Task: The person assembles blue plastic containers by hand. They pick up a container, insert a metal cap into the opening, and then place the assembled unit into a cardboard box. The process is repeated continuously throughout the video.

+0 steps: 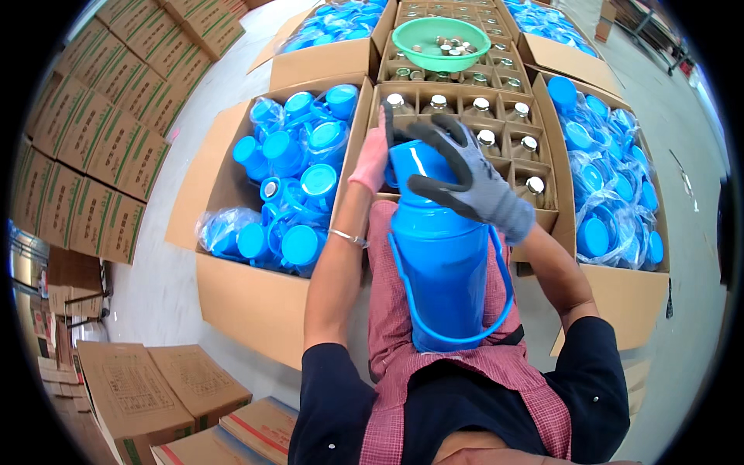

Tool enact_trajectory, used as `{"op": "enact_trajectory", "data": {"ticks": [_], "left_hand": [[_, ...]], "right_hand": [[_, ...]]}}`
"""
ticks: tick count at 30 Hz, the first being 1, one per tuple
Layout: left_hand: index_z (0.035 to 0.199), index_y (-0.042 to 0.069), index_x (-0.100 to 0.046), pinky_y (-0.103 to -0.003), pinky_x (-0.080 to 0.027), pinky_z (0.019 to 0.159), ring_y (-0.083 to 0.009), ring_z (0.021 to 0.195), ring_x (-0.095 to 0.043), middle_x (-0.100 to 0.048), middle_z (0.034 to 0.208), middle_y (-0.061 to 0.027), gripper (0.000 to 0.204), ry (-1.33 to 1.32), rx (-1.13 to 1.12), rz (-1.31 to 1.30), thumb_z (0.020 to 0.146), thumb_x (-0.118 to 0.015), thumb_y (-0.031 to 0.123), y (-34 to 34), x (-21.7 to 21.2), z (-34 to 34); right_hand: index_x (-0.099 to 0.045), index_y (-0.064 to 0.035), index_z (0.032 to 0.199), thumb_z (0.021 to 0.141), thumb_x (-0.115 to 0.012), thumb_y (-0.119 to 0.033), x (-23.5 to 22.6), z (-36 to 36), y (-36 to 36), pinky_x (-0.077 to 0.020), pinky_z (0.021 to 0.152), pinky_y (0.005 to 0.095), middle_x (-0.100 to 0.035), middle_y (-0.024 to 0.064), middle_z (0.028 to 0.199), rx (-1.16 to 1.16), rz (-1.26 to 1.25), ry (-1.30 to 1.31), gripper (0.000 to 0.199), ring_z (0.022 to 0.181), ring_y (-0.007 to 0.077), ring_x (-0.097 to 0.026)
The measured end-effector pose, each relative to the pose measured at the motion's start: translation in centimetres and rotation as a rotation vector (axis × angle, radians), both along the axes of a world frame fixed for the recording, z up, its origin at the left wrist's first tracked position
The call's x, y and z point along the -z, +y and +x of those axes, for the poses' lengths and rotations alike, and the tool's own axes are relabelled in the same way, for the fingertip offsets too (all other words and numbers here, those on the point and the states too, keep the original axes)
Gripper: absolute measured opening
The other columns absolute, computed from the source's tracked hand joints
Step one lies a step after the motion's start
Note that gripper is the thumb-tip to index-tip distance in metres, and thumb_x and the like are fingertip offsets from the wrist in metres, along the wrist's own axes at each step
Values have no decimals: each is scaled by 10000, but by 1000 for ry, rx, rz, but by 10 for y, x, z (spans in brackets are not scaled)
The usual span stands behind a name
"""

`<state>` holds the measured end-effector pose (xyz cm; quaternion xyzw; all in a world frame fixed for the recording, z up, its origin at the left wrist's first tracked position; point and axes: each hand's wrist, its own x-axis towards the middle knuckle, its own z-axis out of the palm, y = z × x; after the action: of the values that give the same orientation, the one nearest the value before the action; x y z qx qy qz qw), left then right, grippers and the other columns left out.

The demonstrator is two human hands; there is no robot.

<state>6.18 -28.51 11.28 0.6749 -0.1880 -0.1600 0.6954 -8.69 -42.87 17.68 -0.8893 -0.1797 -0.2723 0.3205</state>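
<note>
A blue vacuum flask (442, 263) rests on my lap, tilted away from me, with its loop handle (508, 298) hanging toward me. Its blue cup lid (422, 161) points at the carton ahead. My left hand (372, 159), in a pink glove with a dark palm, stands along the lid's left side with straight fingers; part of it is hidden. Over the lid's right side is my right hand (469, 174), in a grey and black glove. Its thumb and fingers are spread; whether they press on the lid is unclear.
Ahead, a divided carton (542, 177) holds glass bottles with silvery tops. A green basin (411, 54) with small caps sits farther back. Open cartons of blue flasks stand left (248, 285) and right (620, 291). Closed cartons (85, 132) are stacked at far left, others (132, 380) at lower left.
</note>
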Motion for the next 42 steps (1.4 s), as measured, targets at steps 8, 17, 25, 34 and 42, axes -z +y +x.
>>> {"op": "enact_trajectory", "data": {"ticks": [8,17,25,34,42], "left_hand": [[1358,0,-462,-325,-421,973,-217,1158,-544,-593,1236,-170,500,-203,-77,211,927,-584,222,42,-1,-31],[1451,59,-331,-391,-411,1004,-375,1165,-539,-521,1308,-254,640,-374,-1222,455,865,-575,145,253,76,72],[1492,154,-228,-488,-404,987,-338,1123,-583,-568,1262,-196,723,-160,-907,1496,887,-574,346,303,151,104],[1379,184,-464,-477,-455,848,-314,1013,-593,-591,1064,-156,495,-464,-677,1854,889,-494,116,300,130,103],[1446,179,-344,-628,-270,1061,-409,1280,-428,-447,1368,-202,760,-64,-564,1569,835,-572,570,276,127,133]], "right_hand": [[-530,-55,1261,907,-630,-322,28,61,-33,-444,914,290,-572,67,1153,-183,860,443,454,1049,129,-525],[-649,-20,1053,823,-671,-199,36,39,-37,-481,845,352,-637,146,1051,-294,264,290,292,962,276,-621],[-650,-9,1028,807,-663,-176,41,40,-33,-476,852,359,-634,140,1040,-201,386,320,277,972,272,-618],[-641,-4,1052,818,-653,-181,48,45,-29,-467,866,337,-634,137,1046,-166,431,333,293,977,249,-616],[-639,-9,1059,829,-654,-182,46,41,-27,-461,879,334,-627,131,1051,-160,450,343,288,991,240,-608]]}}
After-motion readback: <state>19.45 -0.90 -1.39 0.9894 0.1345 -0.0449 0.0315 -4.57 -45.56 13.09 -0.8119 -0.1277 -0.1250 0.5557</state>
